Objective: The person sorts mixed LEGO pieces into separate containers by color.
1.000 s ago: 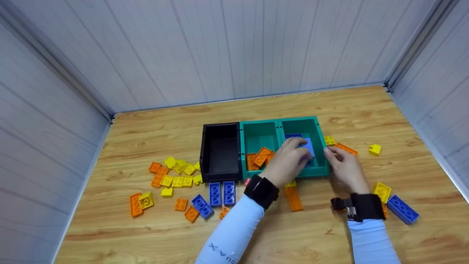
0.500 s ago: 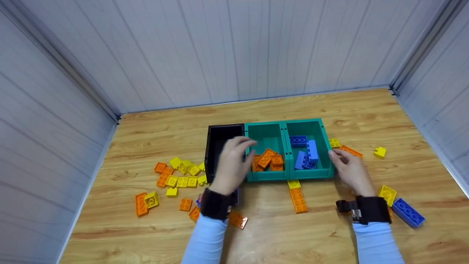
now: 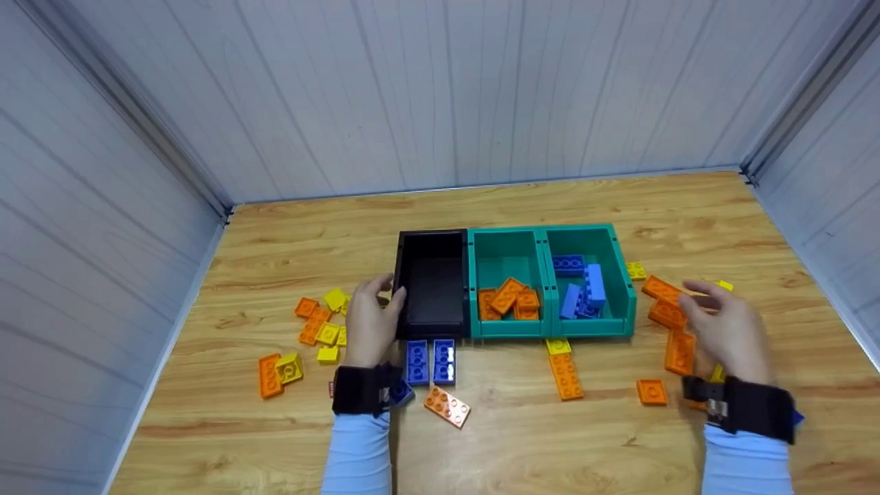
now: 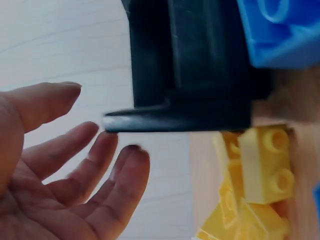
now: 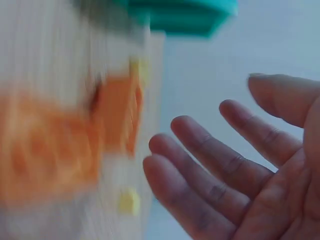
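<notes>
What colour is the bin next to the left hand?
Black. The bin beside the left hand shows best in the head view.

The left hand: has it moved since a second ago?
Yes. The left hand left the right teal bin, moving leftward to the black bin's left side.

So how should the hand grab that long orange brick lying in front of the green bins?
The long orange brick lies flat, studs up, its length running away from the person, with a yellow brick touching its far end. Probably best to come straight down from above and pinch its two long sides near the middle, where bare table leaves finger room.
</notes>
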`<state>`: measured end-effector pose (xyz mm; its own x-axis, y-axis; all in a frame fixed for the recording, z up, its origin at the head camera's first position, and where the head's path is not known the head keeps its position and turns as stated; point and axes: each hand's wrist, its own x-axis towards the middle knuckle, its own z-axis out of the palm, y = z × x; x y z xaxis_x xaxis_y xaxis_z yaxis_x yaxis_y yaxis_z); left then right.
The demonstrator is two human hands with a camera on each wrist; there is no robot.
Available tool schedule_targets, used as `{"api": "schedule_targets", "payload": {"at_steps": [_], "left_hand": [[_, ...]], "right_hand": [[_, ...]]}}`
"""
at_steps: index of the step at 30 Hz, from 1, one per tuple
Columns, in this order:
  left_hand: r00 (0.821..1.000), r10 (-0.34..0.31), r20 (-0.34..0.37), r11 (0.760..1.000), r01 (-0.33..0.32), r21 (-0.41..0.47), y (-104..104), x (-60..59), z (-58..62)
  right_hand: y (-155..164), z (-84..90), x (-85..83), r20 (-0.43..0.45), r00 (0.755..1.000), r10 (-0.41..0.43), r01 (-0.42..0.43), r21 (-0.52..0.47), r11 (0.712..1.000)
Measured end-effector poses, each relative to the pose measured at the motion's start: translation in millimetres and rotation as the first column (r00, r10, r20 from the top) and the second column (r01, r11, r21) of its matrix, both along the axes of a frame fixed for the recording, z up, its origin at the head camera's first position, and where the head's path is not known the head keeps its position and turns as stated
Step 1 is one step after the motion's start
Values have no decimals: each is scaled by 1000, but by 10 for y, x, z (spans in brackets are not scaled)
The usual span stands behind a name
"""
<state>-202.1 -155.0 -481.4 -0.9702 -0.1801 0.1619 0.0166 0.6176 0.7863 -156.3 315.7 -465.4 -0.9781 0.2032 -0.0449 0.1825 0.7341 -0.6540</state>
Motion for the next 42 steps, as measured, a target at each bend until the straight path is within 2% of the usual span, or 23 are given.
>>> {"api": "schedule_targets", "payload": {"at_steps": [2, 6, 11, 14, 19, 21, 25, 28, 34, 38, 42], "left_hand": [[1000, -3, 26, 1000, 3, 0, -13, -4, -27], [1000, -12, 19, 1000, 12, -2, -25, -12, -56], [1000, -19, 15, 1000, 19, -6, -17, -29, -67], [999, -15, 32, 1000, 15, 6, -14, -28, -60], [999, -16, 40, 1000, 17, -7, -14, -20, -52], [999, -20, 40, 1000, 20, -18, -15, -20, -51], [999, -35, 42, 999, 35, -17, -16, -21, -43], [998, -41, 38, 999, 42, -13, -12, -17, -35], [998, -53, 22, 998, 54, -19, -10, -17, -47], [998, -52, 24, 998, 53, -23, -19, -20, -49], [999, -42, 30, 999, 43, -21, -29, -20, -39]], "right_hand": [[118, 30, 60, 24, 999, -33, 32, 32, 999], [278, 49, 136, 85, 993, -86, 80, 73, 994], [222, 40, 146, 121, 991, -52, 43, 74, 996], [19, 50, 107, 131, 991, 6, -16, 74, 997], [-524, 25, 51, 153, 980, 130, -141, 64, 988], [-760, -10, 42, 135, 973, 185, -196, 71, 978], [-1181, -95, 61, 32, 962, 273, -275, 154, 949], [-1421, -168, 100, -22, 955, 297, -284, 240, 928], [-1695, -291, 176, 43, 949, 313, -309, 336, 890], [-1795, -365, 220, -23, 944, 330, -299, 370, 880], [-1876, -406, 254, -79, 927, 366, -310, 386, 869]]}}
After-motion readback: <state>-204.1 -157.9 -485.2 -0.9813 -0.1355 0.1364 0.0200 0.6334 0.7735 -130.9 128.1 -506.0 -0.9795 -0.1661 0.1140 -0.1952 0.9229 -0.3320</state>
